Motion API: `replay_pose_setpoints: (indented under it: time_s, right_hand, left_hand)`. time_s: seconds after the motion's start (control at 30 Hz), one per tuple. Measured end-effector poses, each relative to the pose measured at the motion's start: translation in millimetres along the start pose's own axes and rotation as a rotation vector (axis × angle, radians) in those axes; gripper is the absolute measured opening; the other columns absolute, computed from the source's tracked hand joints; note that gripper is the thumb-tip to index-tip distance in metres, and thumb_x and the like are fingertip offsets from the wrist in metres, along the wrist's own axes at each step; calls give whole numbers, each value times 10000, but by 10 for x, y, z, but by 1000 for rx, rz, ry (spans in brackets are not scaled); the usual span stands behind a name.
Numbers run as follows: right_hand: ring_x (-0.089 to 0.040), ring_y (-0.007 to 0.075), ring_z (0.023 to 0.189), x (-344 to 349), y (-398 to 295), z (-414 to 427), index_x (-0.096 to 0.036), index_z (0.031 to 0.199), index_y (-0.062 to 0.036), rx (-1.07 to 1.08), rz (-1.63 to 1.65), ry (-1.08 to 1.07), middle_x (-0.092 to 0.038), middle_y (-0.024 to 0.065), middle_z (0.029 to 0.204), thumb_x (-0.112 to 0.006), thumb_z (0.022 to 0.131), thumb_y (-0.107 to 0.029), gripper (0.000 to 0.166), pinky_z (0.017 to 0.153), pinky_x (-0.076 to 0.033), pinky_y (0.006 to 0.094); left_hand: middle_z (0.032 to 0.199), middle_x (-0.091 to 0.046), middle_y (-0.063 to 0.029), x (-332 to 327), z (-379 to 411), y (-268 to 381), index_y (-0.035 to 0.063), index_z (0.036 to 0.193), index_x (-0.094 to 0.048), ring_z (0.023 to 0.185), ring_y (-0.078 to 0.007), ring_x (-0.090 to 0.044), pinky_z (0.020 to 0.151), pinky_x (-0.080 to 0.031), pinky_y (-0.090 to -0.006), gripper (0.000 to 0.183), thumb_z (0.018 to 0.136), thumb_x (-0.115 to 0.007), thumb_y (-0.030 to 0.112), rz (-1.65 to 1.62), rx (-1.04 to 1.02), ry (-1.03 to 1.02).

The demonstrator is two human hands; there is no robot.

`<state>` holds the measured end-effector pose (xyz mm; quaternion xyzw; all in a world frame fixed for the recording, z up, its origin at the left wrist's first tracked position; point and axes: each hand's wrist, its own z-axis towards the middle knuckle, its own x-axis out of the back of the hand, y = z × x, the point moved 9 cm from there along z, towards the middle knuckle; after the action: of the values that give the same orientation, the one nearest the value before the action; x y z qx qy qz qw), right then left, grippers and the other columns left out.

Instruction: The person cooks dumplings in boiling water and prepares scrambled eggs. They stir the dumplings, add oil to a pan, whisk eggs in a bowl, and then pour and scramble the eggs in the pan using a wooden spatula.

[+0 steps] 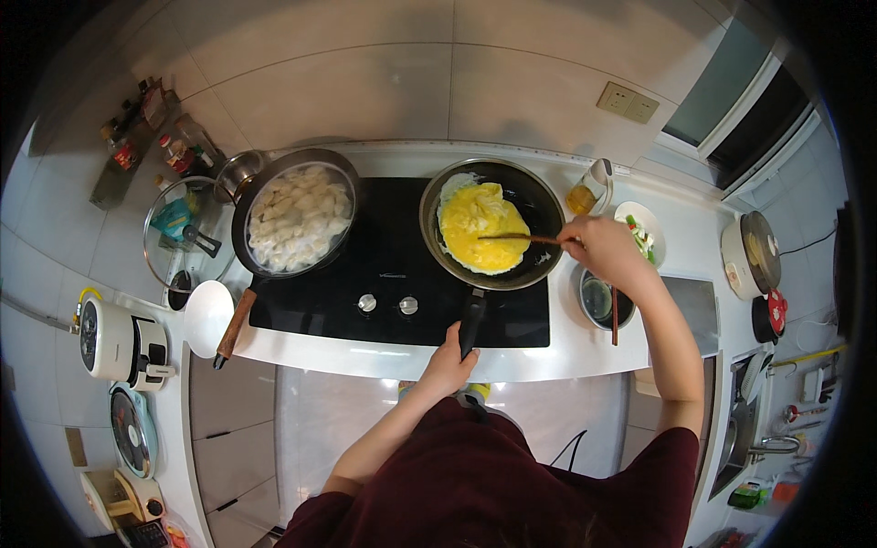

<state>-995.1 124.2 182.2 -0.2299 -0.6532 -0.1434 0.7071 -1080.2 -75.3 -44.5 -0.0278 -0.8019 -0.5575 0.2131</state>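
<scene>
My left hand (pixel 451 364) is closed around the black handle (pixel 473 318) of a frying pan (pixel 545 205) on the right side of the black cooktop (pixel 384 240). Yellow egg (pixel 483 226) with paler, set edges lies in the pan, mostly towards its left side. My right hand (pixel 596 243) holds a brown chopstick (pixel 524 238) over the pan's right rim, its tip at the egg; whether there is one stick or two together I cannot tell. A dark wok (pixel 240 236) of pale dumplings (pixel 298 219) in cloudy liquid stands on the left of the cooktop.
Beyond my right hand are an oil jug (pixel 595 188) and a white bowl (pixel 659 233) of cut vegetables. A metal bowl (pixel 588 308) with a chopstick (pixel 614 318) across it stands nearer. At the left are a glass lid (pixel 161 253), a white bowl (pixel 209 315) and the wok's wooden handle (pixel 236 325).
</scene>
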Motion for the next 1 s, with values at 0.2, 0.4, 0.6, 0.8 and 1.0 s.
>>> replay_pose_setpoints:
  time_s: [0.2,0.4,0.6,0.8,1.0]
  right_hand:
    - [-641,241,712,-226,-150,-348,-654,791,-121,20,-100,-103,-640,40,816,-601,792,-186,84,597,-505,367]
    - [-651,259,692,-828,-292,-117,-643,832,-80,53,-135,-94,-616,77,839,-575,773,-130,103,576,-519,375]
    - [-648,272,659,-1165,-518,446,-629,861,-78,-59,-181,53,-601,95,857,-550,772,-92,120,558,-518,377]
    - [-649,299,670,-1069,-27,671,-586,893,-68,-294,-223,161,-618,126,839,-477,819,-80,132,549,-518,406]
    - [-642,353,770,-745,655,360,-593,923,-38,-444,-158,117,-634,166,883,-439,859,-111,182,644,-516,442]
  left_hand:
    - [736,-569,-120,-14,3,-3,36,1366,-198,549,-205,-586,508,-479,-335,631,875,-555,208,1,-23,-9]
    - [711,-562,-114,-20,14,0,29,1378,-179,535,-198,-576,492,-470,-325,644,879,-547,202,6,-26,-15]
    - [717,-560,-119,-15,24,-41,21,1381,-172,537,-202,-575,480,-462,-323,655,878,-549,208,11,-28,2]
    - [721,-563,-137,-15,17,2,9,1371,-180,551,-228,-581,500,-464,-343,651,876,-552,211,37,-34,1]
    - [742,-576,-150,-26,26,-32,6,1366,-186,568,-235,-597,516,-471,-350,651,871,-556,214,17,-76,23]
